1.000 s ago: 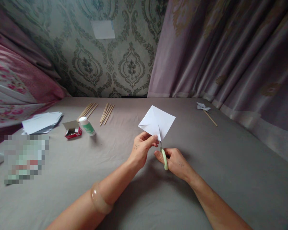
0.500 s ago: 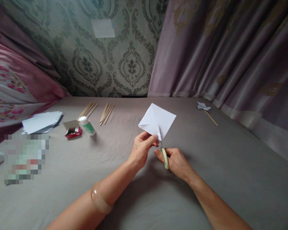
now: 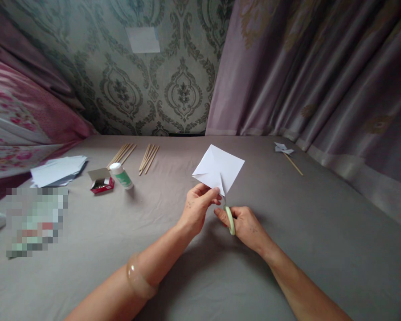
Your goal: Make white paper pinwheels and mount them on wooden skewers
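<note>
A white square of paper (image 3: 225, 167) is held up corner-on above the table, with slits running in from its left and near corners. My left hand (image 3: 200, 205) is closed on it, pinching near the lower corner between thumb and fingers. In my right hand (image 3: 245, 223) is a pair of scissors (image 3: 230, 220) with pale green handles, my fingers closed round them. Their blades reach the paper's near corner at the slit; the tips are partly hidden by the paper.
At the left lie a stack of white paper (image 3: 58, 170), an open red box (image 3: 102, 183), a glue bottle (image 3: 122, 176) with a white cap, and two bundles of wooden sticks (image 3: 149, 159). A paper pinwheel (image 3: 283, 149) on a stick lies at the back right. Curtains (image 3: 307, 67) hang behind.
Almost nothing differs. Both hands, the paper and the scissors keep nearly the same place, with only a very slight shift.
</note>
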Action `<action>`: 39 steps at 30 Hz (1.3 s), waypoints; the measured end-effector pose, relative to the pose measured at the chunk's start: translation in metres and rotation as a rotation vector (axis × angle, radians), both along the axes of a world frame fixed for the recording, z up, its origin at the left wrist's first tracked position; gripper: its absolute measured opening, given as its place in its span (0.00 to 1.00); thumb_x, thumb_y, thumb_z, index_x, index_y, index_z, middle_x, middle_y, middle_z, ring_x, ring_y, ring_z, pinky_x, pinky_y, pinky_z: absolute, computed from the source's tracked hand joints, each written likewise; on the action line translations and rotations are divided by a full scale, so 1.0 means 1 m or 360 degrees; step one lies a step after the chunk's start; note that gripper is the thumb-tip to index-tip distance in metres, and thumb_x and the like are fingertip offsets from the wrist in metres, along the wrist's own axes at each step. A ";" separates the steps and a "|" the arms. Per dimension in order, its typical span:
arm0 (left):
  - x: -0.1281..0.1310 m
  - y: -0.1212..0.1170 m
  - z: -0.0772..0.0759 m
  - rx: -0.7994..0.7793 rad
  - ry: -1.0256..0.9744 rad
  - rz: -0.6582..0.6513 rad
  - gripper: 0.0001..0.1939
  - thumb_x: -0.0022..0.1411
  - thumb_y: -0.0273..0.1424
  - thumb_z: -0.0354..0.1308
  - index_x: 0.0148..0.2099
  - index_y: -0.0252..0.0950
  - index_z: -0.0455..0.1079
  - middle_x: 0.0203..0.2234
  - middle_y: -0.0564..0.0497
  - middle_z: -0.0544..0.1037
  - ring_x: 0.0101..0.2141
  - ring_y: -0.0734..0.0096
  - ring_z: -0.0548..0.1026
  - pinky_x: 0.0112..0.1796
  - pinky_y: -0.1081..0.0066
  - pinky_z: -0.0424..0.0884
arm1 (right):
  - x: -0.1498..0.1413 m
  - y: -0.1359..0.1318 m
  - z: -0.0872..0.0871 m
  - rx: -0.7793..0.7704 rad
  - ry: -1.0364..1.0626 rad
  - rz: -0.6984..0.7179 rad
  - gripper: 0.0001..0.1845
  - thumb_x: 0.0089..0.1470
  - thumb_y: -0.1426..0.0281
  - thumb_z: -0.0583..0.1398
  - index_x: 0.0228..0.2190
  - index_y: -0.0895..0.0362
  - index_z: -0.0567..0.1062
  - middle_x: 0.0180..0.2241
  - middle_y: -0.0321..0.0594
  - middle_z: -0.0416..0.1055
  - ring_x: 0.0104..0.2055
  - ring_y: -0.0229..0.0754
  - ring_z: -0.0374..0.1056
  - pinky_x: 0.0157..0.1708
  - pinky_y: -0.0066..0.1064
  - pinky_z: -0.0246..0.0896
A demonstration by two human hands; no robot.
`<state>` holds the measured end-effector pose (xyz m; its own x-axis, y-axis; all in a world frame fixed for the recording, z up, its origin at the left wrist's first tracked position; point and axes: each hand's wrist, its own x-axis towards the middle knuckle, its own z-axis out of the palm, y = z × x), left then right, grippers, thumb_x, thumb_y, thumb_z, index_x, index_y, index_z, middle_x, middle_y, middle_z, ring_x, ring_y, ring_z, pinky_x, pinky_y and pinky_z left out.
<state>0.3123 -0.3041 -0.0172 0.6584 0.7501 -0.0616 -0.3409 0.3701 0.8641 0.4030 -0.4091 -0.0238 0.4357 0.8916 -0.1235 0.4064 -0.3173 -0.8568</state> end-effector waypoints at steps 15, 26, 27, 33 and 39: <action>0.000 0.000 0.000 -0.0016 -0.0005 -0.0005 0.08 0.47 0.30 0.65 0.28 0.32 0.71 0.22 0.52 0.73 0.23 0.78 0.68 0.27 0.74 0.64 | 0.002 0.000 -0.003 0.0004 -0.0047 0.0009 0.28 0.49 0.47 0.57 0.16 0.57 0.62 0.17 0.31 0.49 0.22 0.33 0.47 0.21 0.28 0.42; 0.000 0.001 0.000 0.0003 0.0001 0.0006 0.07 0.46 0.30 0.64 0.25 0.33 0.69 0.20 0.53 0.72 0.22 0.78 0.67 0.27 0.74 0.63 | -0.001 0.000 0.001 -0.0027 0.0043 0.0136 0.30 0.49 0.44 0.55 0.17 0.58 0.63 0.17 0.31 0.52 0.23 0.33 0.48 0.22 0.28 0.43; 0.000 0.001 0.000 0.0004 -0.0006 0.0015 0.07 0.46 0.30 0.64 0.25 0.33 0.69 0.19 0.54 0.71 0.22 0.78 0.67 0.27 0.74 0.62 | 0.000 0.000 0.001 -0.0029 0.0056 0.0160 0.30 0.49 0.44 0.55 0.17 0.58 0.63 0.17 0.31 0.52 0.23 0.33 0.49 0.22 0.28 0.43; 0.001 0.004 -0.002 -0.0002 -0.0042 0.0074 0.05 0.46 0.29 0.63 0.26 0.33 0.70 0.20 0.54 0.71 0.23 0.78 0.67 0.26 0.74 0.62 | 0.001 -0.002 0.001 -0.0015 0.0072 0.0188 0.32 0.48 0.42 0.55 0.16 0.58 0.64 0.17 0.31 0.53 0.22 0.33 0.48 0.21 0.27 0.42; 0.001 0.007 -0.006 0.0010 -0.0045 0.0085 0.05 0.47 0.29 0.62 0.26 0.34 0.69 0.19 0.55 0.71 0.23 0.78 0.67 0.26 0.74 0.62 | 0.001 -0.003 0.001 0.0006 0.0071 0.0194 0.32 0.48 0.41 0.54 0.17 0.57 0.63 0.17 0.31 0.53 0.22 0.34 0.49 0.22 0.28 0.43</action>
<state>0.3137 -0.2973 -0.0232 0.6188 0.7846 -0.0386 -0.3846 0.3454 0.8560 0.4037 -0.4116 -0.0224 0.3183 0.9381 -0.1365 0.4034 -0.2644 -0.8760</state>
